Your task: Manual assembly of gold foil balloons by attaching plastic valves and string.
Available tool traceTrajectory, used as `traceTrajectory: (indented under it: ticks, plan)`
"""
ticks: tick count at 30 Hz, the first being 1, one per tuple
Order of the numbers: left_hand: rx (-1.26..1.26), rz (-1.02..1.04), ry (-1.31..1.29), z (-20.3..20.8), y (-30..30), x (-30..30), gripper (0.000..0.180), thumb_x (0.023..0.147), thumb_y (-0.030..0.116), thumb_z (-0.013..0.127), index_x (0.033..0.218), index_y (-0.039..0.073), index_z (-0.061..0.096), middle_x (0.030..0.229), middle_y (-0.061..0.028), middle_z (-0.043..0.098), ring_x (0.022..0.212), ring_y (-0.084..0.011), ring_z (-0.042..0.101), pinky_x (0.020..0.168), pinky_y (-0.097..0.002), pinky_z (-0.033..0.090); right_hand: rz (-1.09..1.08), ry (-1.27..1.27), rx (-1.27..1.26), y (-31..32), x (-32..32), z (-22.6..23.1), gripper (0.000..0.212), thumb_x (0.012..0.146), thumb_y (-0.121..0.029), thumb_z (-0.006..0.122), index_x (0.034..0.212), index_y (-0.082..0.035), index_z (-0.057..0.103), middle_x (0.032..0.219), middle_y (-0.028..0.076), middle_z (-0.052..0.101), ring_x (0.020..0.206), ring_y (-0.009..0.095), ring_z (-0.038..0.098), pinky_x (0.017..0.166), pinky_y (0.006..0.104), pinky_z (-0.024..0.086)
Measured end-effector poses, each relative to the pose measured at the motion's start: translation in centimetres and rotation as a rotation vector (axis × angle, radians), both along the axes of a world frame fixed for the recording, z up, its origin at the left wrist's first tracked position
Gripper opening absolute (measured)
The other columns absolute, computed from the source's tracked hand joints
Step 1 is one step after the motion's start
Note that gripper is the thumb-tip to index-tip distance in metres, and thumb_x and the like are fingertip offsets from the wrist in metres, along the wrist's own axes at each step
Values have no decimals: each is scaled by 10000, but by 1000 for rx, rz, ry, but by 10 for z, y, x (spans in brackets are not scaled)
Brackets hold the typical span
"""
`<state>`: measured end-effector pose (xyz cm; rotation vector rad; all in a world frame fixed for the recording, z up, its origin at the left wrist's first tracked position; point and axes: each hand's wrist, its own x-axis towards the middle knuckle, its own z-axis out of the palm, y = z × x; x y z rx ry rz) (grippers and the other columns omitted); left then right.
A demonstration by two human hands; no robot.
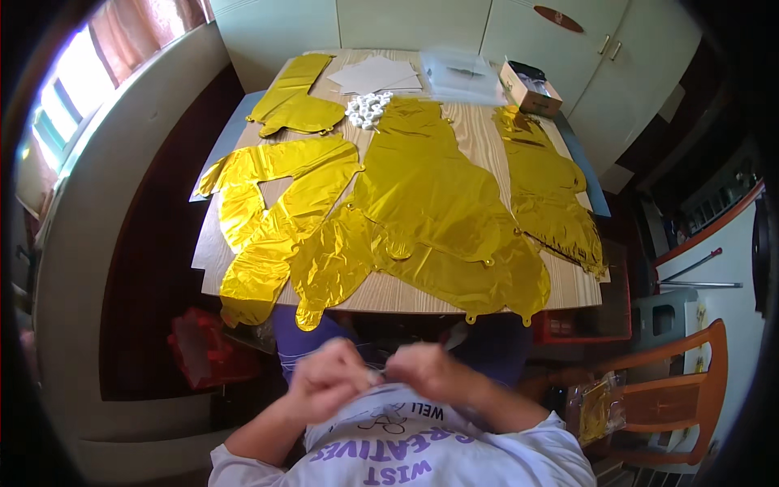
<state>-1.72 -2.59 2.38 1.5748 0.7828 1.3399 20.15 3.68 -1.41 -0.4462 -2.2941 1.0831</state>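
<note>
Straight ahead of both hands, a flat gold foil balloon (430, 183) lies on the tabletop (476, 134), long axis running approx. away from them, narrow end farthest. L hand (331, 380) & R hand (428, 372) nearly meet above the lap, fingers curled; can't tell what's pinched btwn, too blurred.

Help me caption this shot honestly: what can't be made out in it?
All in the head view:
What, if anything, the left hand and right hand hold: motion blur and the hands themselves obscure it.
The lower gold foil piece: partly covered by the large gold foil piece.
The box's dark contents: too small.
The curtain's top: cut off by the upper edge.
</note>
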Motion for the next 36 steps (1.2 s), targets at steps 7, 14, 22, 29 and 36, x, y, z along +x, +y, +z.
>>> traceTrajectory:
  ticks: [7, 14, 22, 29, 36]
  plan:
    - [273, -80, 515, -12, 3, 9, 171, 770, 47, 723, 935, 91, 730, 793, -42, 590, 696, -207, 568, 591, -335, 422, -36, 44, -258, 18, 1, 52, 127, 931, -141, 569, 861, -38, 591, 759, 122, 586, 711, 311, 605, 637, 385, 475]
    - [296, 185, 689, -19, 22, -7, 194, 731, 38, 743, 916, 98, 734, 785, -42, 586, 690, -217, 569, 653, -341, 422, 188, -2, -196, -3, -6, 31, 94, 885, -113, 585, 822, -44, 583, 740, 133, 569, 692, 312, 593, 627, 385, 472]
    - [108, 212, 549, -4, 19, -4, 187, 740, 17, 722, 912, 91, 722, 782, -40, 569, 741, -207, 582, 656, -361, 419, 228, 16, -242, -2, -7, 29, 98, 907, -127, 585, 864, -38, 584, 761, 128, 568, 727, 325, 600, 662, 394, 479]
    - [-50, 251, 281, 2, 18, -2, 177, 734, 7, 738, 900, 70, 736, 752, -44, 605, 696, -172, 592, 585, -307, 447, 102, 26, -105, 10, -4, 19, 163, 943, -159, 560, 834, -42, 591, 749, 117, 575, 698, 311, 578, 650, 371, 456]
    - [148, -79, 325, -7, 12, 7, 170, 728, 0, 719, 879, 78, 734, 742, -47, 589, 642, -204, 560, 571, -334, 428, -78, 1, -160, 30, -1, 29, 168, 931, -201, 564, 856, -53, 586, 768, 104, 587, 725, 324, 593, 670, 408, 460]
